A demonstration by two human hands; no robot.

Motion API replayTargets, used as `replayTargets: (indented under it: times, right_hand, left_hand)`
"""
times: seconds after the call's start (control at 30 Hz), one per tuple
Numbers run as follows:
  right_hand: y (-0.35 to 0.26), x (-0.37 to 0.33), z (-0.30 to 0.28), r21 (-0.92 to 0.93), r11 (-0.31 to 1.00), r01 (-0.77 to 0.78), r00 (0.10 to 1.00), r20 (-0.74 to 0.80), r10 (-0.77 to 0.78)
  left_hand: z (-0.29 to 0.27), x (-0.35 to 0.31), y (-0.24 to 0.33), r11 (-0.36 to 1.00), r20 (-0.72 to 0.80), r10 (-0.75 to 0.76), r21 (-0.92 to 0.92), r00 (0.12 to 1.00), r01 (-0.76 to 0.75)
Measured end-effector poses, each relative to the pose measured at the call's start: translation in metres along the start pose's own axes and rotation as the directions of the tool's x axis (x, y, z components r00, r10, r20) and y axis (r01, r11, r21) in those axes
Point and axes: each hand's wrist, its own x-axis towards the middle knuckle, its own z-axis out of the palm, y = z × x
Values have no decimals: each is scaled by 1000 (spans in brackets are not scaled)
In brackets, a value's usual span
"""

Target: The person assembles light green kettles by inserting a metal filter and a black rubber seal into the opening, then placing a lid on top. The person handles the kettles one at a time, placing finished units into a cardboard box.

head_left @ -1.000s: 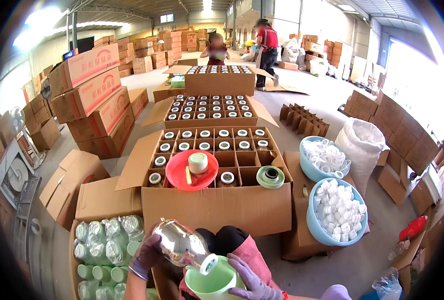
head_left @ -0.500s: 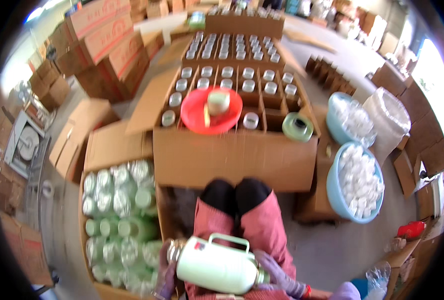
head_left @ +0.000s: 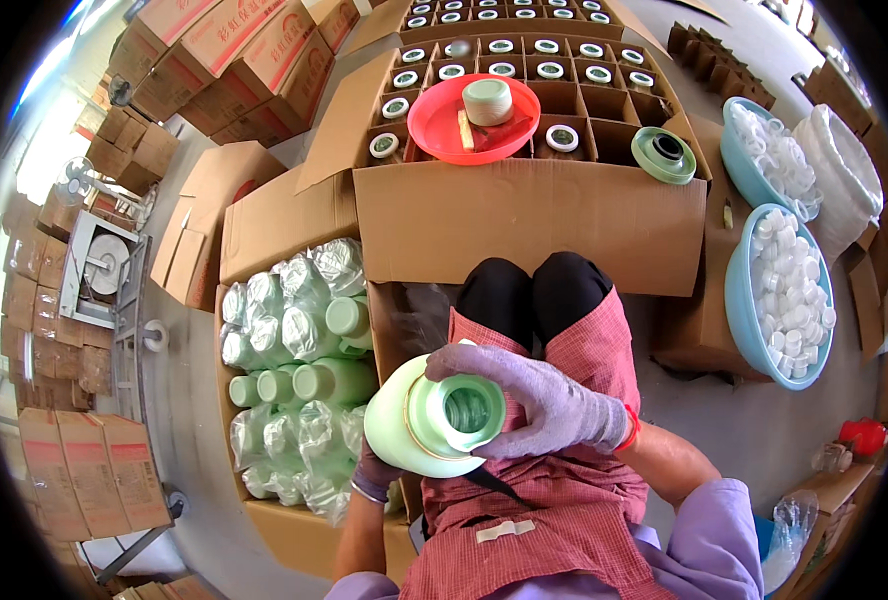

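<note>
A pale green vacuum flask (head_left: 404, 410) is tilted above my lap, its round open end facing up toward me. Threads show inside that opening, and a thin gold band circles the shoulder below it. My right hand (head_left: 554, 405), in a grey-purple glove, curls over the collar of the opening with thumb and fingers on opposite sides. Low on the flask's left side, my left hand (head_left: 376, 472) grips from beneath; the flask hides most of its fingers.
Left of me stands a carton (head_left: 294, 535) of green flasks, many in clear plastic. Ahead, a divided carton (head_left: 524, 225) bears a red tray (head_left: 434, 125) and a green ring-shaped part (head_left: 664, 155). Blue basins (head_left: 739, 335) of white caps and rings sit at right.
The flask has turned from lying sideways across my lap to pointing its open end up at me. My right hand has shifted onto that collar. The view has moved too.
</note>
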Motion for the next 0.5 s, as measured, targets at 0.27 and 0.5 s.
replayTargets:
  times: [0.27,0.5]
  right_hand:
    - [0,5,-1,-98,994,57,992,-103,-67]
    - [-9,-22,-3,-368,929,34,945,-291,-149]
  left_hand:
    - [2,29,1,998,70,-61,-25,996,63]
    - [6,64,51,940,127,-183,314,975,135]
